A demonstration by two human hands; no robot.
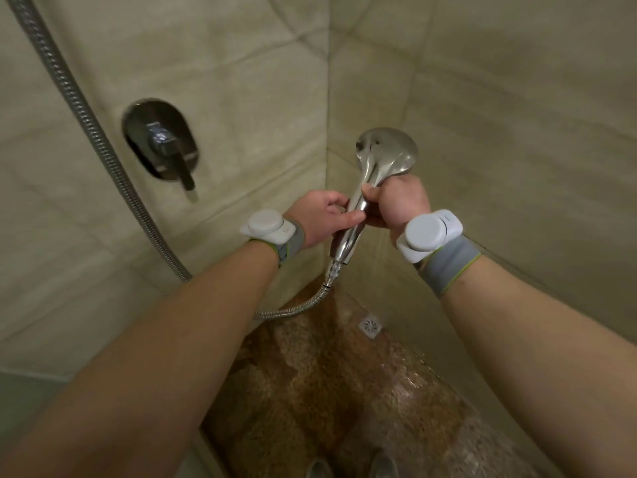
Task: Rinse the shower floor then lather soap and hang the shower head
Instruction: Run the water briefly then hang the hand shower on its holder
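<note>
A chrome shower head (387, 151) is held up in front of the tiled corner, its round back toward me. My right hand (396, 205) grips the upper part of its handle. My left hand (324, 215) pinches the handle just below, thumb and fingers around it. Its metal hose (296, 307) loops from the handle's base down behind my left forearm and rises along the left wall. The brown speckled shower floor (344, 391) lies below and looks wet. No water is visible coming from the head.
A dark oval mixer valve with a lever (162, 143) is fixed to the left wall. A small square white drain (370, 326) sits in the floor near the right wall. Beige tiled walls close in on both sides. Two shoe tips show at the bottom edge.
</note>
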